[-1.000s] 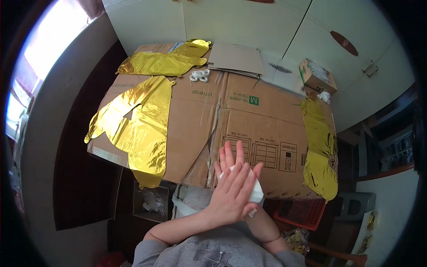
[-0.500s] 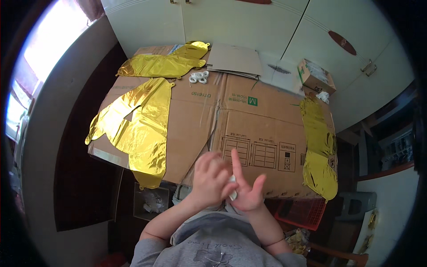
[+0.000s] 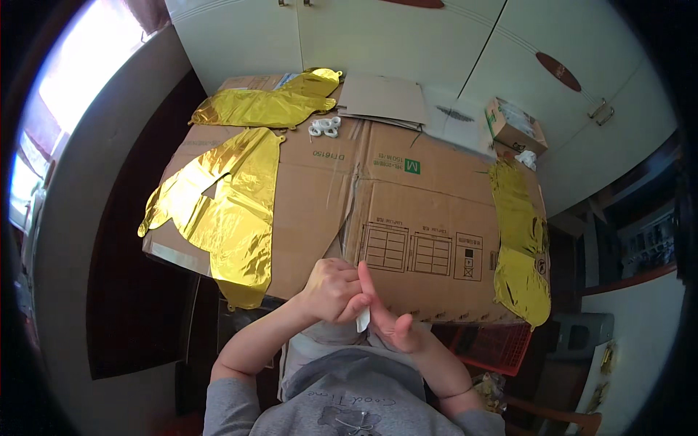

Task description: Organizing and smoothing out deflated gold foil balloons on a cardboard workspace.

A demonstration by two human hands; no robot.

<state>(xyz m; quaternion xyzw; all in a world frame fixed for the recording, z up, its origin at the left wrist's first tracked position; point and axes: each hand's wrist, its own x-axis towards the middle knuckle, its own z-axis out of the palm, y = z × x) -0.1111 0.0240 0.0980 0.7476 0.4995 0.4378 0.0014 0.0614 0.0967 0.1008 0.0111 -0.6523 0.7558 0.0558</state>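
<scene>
Left fingers (image 3: 335, 273) now a fist against white tissue (image 3: 363, 320)

From here I see a bench (image 3: 313, 211) topped with brown cardboard (image 3: 436, 189), creased down the middle and printed with boxes and marks. At the person's left lies a big flat gold foil balloon (image 3: 243, 218), its near end poking past the front edge. Just behind it is another gold balloon (image 3: 247, 107), and a long, narrow one (image 3: 518, 232) runs along the right side. Toward the back sit some small white rolls (image 3: 325, 127), stacked cardboard sheets (image 3: 382, 98), a pale sheet (image 3: 465, 129) with a dark smudge, an open box (image 3: 516, 139) and crumpled white tissue (image 3: 527, 159).
</scene>
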